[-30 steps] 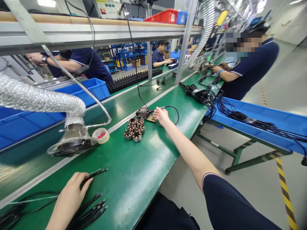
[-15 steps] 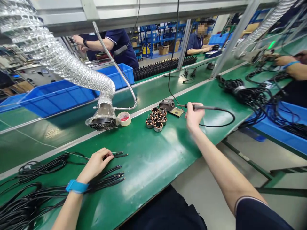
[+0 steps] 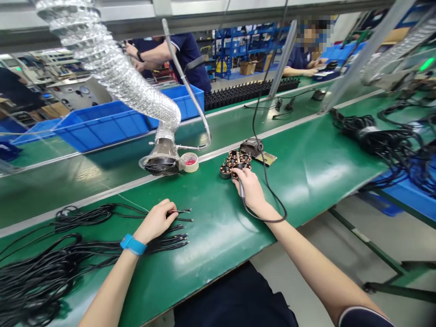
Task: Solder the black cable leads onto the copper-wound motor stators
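The right hand point(image 3: 250, 190), near the middle of the frame, is closed in a pen grip around a soldering iron point(image 3: 241, 190). The iron's long axis runs roughly up the frame, its working end pointing toward a tight cluster of copper-wound motor stators point(image 3: 235, 160). The fingers hide the tip, so whether it touches a stator cannot be told. Its black cord point(image 3: 269, 217) drops from the handle and loops back up toward the upper part of the frame. The stators lie directly ahead of the right hand and just against its fingers, far nearer to it than to the left hand point(image 3: 156, 221). That hand, at lower left with a blue wristband point(image 3: 132, 244), is curled around black wires point(image 3: 180, 221), apparently pinching them near their ends, which point rightward across the frame toward the stators. Behind it, more of the wiring spreads into a tangled mass of black cables point(image 3: 44, 268) at the lower left edge. A stretch of green tabletop point(image 3: 204, 254) separates the hands. Just beyond the stators sits a soldering iron stand point(image 3: 251, 146), and to their left are a roll of masking tape point(image 3: 190, 162) and the flared nozzle of a silver fume duct point(image 3: 161, 160).
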`<state>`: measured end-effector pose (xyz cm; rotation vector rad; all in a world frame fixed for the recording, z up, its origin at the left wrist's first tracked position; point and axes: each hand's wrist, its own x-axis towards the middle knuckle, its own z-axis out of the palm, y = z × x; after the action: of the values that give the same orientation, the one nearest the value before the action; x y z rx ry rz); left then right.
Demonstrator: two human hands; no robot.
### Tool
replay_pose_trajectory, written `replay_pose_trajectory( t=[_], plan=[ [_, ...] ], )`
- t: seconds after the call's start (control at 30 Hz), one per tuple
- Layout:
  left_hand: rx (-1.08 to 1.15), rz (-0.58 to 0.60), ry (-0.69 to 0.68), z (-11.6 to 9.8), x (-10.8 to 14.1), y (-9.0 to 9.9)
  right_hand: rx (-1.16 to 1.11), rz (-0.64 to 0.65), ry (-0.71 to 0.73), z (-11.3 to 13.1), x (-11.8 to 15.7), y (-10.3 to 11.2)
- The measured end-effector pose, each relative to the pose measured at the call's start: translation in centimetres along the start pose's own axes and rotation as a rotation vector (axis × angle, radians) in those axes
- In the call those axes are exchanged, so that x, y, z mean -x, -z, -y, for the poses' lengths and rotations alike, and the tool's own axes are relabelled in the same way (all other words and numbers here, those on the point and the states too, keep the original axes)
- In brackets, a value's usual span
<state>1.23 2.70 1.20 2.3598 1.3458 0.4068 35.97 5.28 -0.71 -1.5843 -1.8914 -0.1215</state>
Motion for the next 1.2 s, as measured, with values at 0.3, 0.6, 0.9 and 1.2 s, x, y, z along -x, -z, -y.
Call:
replay_pose_trajectory(
  t=[0.3, 0.6, 0.9, 1.2],
  plan=[
    [0.195, -0.135, 0.068, -0.3, 1.3, 0.9, -0.243, -0.027, 0.038, 2.6, 2.5, -0.1],
    [0.232, -0.214, 0.205, 0.9, 0.1, 1.1, -0.612, 0.384, 0.303, 10.1, 1.7, -1.1],
    [0.431, -0.398, 0.341, 1.1, -3.0, -0.2, -0.488, 0.333, 0.364, 10.7, -0.4, -2.6],
    [0.713, -0.183, 0.361, 0.1, -2.8, 0.0, -0.636, 0.343, 0.324, 10.5, -1.0, -4.3]
  ],
)
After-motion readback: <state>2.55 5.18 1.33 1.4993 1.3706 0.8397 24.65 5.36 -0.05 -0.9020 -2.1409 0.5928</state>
